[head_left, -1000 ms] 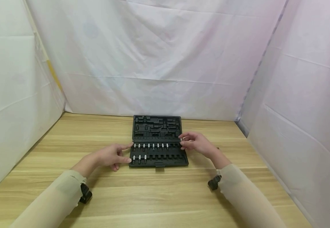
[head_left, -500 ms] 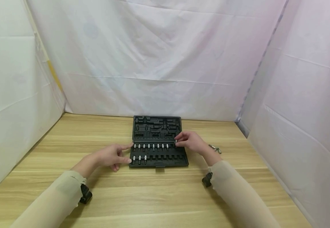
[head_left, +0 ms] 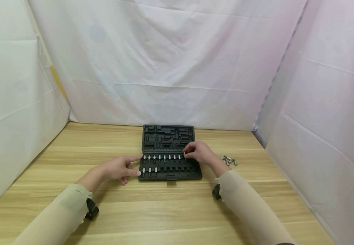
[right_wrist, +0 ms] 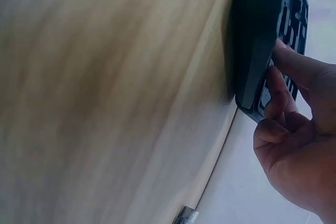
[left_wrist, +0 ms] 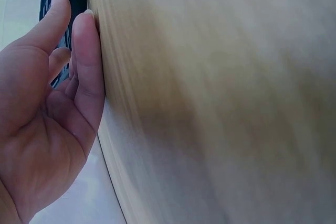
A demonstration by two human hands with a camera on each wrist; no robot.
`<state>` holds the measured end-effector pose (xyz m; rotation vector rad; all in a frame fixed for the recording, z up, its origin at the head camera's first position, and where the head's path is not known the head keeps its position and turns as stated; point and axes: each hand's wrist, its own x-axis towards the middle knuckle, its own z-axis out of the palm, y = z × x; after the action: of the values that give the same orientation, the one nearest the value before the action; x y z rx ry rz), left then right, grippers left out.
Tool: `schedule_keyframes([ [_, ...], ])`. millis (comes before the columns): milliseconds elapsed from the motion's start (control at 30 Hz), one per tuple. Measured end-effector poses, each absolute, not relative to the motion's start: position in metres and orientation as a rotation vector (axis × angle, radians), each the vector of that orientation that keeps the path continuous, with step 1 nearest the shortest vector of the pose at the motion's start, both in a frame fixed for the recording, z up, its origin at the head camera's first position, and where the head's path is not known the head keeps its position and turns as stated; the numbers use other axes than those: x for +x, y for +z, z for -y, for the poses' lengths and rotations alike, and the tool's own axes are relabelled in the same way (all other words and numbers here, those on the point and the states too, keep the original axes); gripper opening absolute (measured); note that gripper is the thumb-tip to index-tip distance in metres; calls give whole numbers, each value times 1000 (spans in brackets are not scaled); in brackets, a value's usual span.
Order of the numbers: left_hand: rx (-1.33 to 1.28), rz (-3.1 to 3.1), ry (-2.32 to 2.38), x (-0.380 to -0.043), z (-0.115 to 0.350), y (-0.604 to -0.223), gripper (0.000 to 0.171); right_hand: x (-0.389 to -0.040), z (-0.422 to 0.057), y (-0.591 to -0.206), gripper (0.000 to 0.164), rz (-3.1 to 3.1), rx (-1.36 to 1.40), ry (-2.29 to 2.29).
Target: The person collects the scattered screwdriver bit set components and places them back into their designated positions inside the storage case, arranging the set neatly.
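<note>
Bright head view, soft shadows, blurred wrist-view tabletop

Downward head, close wrist views share the case.

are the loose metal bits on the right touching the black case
Apart. The head view shows the loose metal bits lying to the right of the black case, with some of the table showing between them.
</note>
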<state>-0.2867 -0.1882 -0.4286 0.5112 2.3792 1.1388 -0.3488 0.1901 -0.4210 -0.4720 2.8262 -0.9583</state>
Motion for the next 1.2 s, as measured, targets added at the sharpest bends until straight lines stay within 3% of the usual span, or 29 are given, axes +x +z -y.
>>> schedule_keyframes([
  [600, 511, -2382, 1134, -286, 188, -426, 90, -357, -200, -422, 19, -2764, -550, -841],
  [900, 513, -2369, 1149, -286, 188, -429, 91, -357, -203, -421, 43, -2773, -471, -900],
  [1200, 512, -2361, 1160, -286, 188, -428, 91, -360, -194, -422, 43, -2837, -415, -787],
])
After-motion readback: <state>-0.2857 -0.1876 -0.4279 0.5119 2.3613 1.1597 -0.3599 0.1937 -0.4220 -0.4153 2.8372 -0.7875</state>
